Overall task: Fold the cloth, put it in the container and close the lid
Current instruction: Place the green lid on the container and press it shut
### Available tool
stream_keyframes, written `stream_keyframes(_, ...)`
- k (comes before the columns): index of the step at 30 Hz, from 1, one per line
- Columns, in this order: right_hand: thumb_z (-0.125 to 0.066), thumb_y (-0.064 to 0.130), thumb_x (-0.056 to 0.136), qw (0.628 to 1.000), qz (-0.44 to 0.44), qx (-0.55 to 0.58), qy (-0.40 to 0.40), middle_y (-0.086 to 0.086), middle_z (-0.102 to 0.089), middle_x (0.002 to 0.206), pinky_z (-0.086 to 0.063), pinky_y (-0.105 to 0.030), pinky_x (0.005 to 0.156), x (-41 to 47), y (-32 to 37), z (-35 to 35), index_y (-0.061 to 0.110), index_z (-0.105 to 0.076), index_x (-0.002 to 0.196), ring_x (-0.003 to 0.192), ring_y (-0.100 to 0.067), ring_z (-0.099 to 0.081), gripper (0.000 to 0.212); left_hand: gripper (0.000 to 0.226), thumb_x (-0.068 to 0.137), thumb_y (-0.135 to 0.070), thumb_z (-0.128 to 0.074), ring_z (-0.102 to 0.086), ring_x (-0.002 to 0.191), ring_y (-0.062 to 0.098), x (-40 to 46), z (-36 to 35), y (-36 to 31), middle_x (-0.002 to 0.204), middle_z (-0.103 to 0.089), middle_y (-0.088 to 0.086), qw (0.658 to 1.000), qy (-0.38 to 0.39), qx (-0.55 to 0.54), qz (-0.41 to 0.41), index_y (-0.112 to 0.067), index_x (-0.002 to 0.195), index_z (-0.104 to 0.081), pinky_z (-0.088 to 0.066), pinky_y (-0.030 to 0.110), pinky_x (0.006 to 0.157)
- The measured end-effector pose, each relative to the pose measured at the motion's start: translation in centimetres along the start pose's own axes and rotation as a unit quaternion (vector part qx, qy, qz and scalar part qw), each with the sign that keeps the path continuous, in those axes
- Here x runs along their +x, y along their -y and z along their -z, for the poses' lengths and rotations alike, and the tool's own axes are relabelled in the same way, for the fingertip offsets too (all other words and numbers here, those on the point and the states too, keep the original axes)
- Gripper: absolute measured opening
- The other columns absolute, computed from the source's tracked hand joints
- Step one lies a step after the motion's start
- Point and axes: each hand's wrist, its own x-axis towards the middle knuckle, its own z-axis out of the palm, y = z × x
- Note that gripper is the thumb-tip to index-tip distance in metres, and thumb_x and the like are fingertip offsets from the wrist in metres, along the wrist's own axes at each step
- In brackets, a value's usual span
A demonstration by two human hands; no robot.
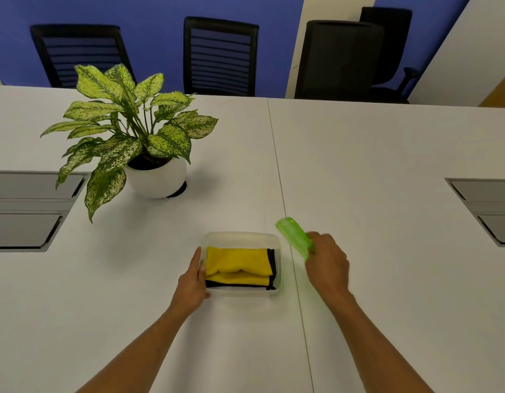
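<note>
A clear plastic container [241, 236] stands on the white table in front of me. Inside it lies the folded yellow cloth [238, 263] with black edging. My left hand [193, 282] rests against the container's left wall, fingers along its rim. Just right of the container, my right hand [328, 263] grips the green translucent lid [294, 235], which is lifted off the table and tilted on edge. The container's top is uncovered.
A potted plant [132, 131] in a white pot stands at the back left. Grey cable hatches [27, 211] [489, 208] sit in the table at both sides. Black office chairs [220, 55] line the far edge.
</note>
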Motion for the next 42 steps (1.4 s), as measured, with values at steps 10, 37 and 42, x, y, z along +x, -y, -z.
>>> stream_keyframes(10, -0.047, 0.006, 0.084, 0.941, 0.281, -0.158, 0.104, -0.015, -0.046, 0.145, -0.031, -0.071, 0.1, -4.6, 7.1, -8.1, 0.023, -0.033, 0.146, 0.134, -0.041, -0.039, 0.065, 0.049, 0.104, -0.03, -0.034, -0.059, 0.112, 0.032, 0.2, 0.0, -0.3, 0.133, -0.053, 0.007, 0.992, 0.011, -0.108, 0.062, -0.038, 0.151, -0.022, -0.061, 0.045, 0.076)
stream_keyframes(37, -0.051, 0.043, 0.092, 0.924, 0.258, -0.214, 0.183, -0.012, -0.027, 0.156, -0.018, -0.073, 0.103, -5.9, 6.5, -12.3, 0.024, -0.016, 0.15, 0.142, -0.039, -0.022, 0.071, 0.036, 0.096, -0.035, -0.052, -0.07, 0.093, 0.028, 1.2, 0.2, -0.7, 0.117, -0.066, 0.006, 0.962, -0.012, -0.248, 0.11, -0.03, 0.132, -0.054, -0.061, 0.051, 0.06)
stream_keyframes(42, -0.067, 0.042, 0.082, 0.919, 0.273, -0.211, 0.19, -0.011, -0.028, 0.156, -0.018, -0.071, 0.105, -6.0, 5.9, -12.3, 0.023, -0.017, 0.15, 0.142, -0.038, -0.022, 0.087, 0.04, 0.097, -0.031, -0.052, -0.067, 0.098, 0.029, 1.0, -0.3, -0.5, 0.121, -0.062, 0.01, 0.975, -0.028, -0.203, 0.079, -0.029, 0.137, -0.047, -0.061, 0.045, 0.057)
